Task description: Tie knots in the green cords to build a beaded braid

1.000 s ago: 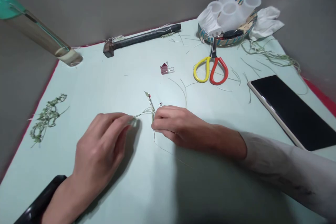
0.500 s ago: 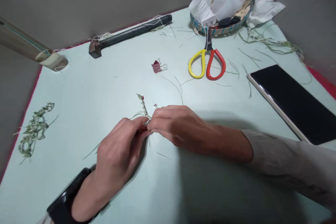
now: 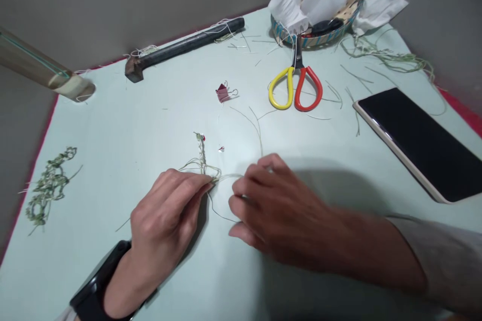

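A thin plaited grass cord with a small red bead at its tip lies on the table, its loose strands spreading near my hands. My left hand pinches the lower end of the cord between fingers and thumb. My right hand is a little to the right, its curled fingers holding a pale strand that runs from the cord. A darker strand curves below, close to my right fingers. A black wristband circles my left wrist.
On the pale green table top lie a maroon binder clip, yellow-and-red scissors, a dark hammer, a basket of white cups, a black phone, a green plaited coil and scattered fibres.
My right hand has moved right, away from the cord, and a pale strand now stretches from the cord to it. My left hand has closed in on the cord and stays there.
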The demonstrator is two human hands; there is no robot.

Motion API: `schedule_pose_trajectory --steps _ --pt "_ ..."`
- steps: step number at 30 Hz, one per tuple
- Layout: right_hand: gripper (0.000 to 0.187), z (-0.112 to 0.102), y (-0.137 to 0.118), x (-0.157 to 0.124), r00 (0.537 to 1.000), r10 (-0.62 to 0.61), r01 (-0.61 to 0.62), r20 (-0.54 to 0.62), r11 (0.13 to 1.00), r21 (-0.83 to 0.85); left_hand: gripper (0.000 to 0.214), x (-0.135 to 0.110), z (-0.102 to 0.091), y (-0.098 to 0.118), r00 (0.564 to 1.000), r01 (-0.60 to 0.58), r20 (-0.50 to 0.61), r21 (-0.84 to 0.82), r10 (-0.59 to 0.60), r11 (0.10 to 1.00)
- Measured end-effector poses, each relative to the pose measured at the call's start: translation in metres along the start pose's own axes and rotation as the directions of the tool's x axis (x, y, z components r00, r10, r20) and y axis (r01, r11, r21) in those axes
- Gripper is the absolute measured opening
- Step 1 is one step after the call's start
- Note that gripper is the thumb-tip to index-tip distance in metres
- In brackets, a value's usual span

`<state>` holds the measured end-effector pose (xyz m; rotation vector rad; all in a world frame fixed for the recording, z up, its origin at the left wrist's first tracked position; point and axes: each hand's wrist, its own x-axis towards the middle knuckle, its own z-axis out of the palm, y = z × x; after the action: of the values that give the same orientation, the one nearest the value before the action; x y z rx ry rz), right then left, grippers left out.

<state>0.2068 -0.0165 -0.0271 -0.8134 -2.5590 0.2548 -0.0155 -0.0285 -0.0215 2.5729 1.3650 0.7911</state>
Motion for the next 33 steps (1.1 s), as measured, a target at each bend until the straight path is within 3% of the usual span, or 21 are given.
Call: schedule_pose_trajectory --steps 3,9,16,22,25,27,29,31,33 --pt "0.023 0.004 -0.01 -0.006 0.999 -0.031 0.031 0.039 0.999 0.013 0.031 0.0 -0.002 0.0 1.0 0.007 0.014 -0.023 -0.007 1.0" --pt "0.027 0.0 -0.012 -0.01 0.999 -0.034 0.035 -0.023 0.999 0.03 0.028 0.002 0.001 -0.001 0.998 0.056 0.03 -0.024 -0.055 0.998" --pt "0.025 0.002 -0.018 -0.017 0.997 -0.034 0.026 0.067 0.993 0.118 0.018 0.003 0.002 0.0 0.991 0.118 0.071 -0.052 -0.115 0.992" --pt "0.026 0.001 -0.02 -0.012 0.965 -0.068 0.012 0.254 0.976 0.218 0.017 0.006 0.003 -0.001 0.992 0.095 0.091 -0.14 -0.083 0.986" --pt "0.02 -0.005 -0.018 -0.009 0.957 -0.061 -0.031 0.285 0.951 0.307 0.018 0.009 0.002 -0.002 0.993 0.082 0.098 -0.192 -0.064 0.978" --pt "0.015 -0.011 -0.017 -0.005 0.957 0.02 -0.126 0.289 0.926 0.356 0.017 0.011 0.001 -0.003 0.992 0.094 0.108 -0.222 -0.071 0.97" --pt "0.014 -0.019 -0.014 0.001 0.937 0.202 -0.324 0.285 0.805 0.497 0.017 0.013 0.0 -0.004 0.989 0.11 0.119 -0.251 -0.082 0.962" --pt "0.013 -0.027 -0.008 0.01 0.87 0.384 -0.483 0.308 0.54 0.689 0.017 0.014 0.0 -0.006 0.988 0.12 0.126 -0.281 -0.087 0.952" --pt "0.01 -0.033 -0.001 0.021 0.818 0.451 -0.518 0.356 0.309 0.798 0.016 0.013 0.002 -0.009 0.989 0.119 0.121 -0.316 -0.084 0.941"
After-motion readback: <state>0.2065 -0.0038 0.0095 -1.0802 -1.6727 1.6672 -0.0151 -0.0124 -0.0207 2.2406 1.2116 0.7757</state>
